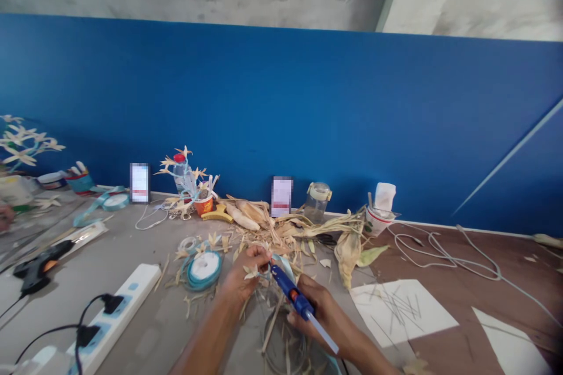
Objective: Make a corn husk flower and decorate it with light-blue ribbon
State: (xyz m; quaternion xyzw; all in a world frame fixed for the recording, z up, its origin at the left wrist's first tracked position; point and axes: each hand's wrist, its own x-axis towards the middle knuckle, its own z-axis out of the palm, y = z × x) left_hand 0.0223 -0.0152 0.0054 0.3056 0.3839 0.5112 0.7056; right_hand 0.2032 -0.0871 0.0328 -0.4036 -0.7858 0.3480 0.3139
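My right hand (319,302) is wrapped round a blue glue gun (291,290), with a pale glue stick (323,334) poking from its rear. Its nozzle points up and left, close to the fingers of my left hand (246,275). Those fingers are pinched on a small cream husk flower (251,271); its stem is mostly hidden. Light blue ribbon (284,263) shows just behind the nozzle. Left of my left hand lies a spool of blue ribbon (204,269). Dry corn husks (285,234) are heaped beyond both hands.
A white power strip (127,304) with black plugs and a black glue gun (41,266) lie at left. Along the blue partition (281,99) stand two phones, a glass jar (317,202) and cups. Thin wires lie on white paper (402,310) at right. Another person's hand (5,217) shows far left.
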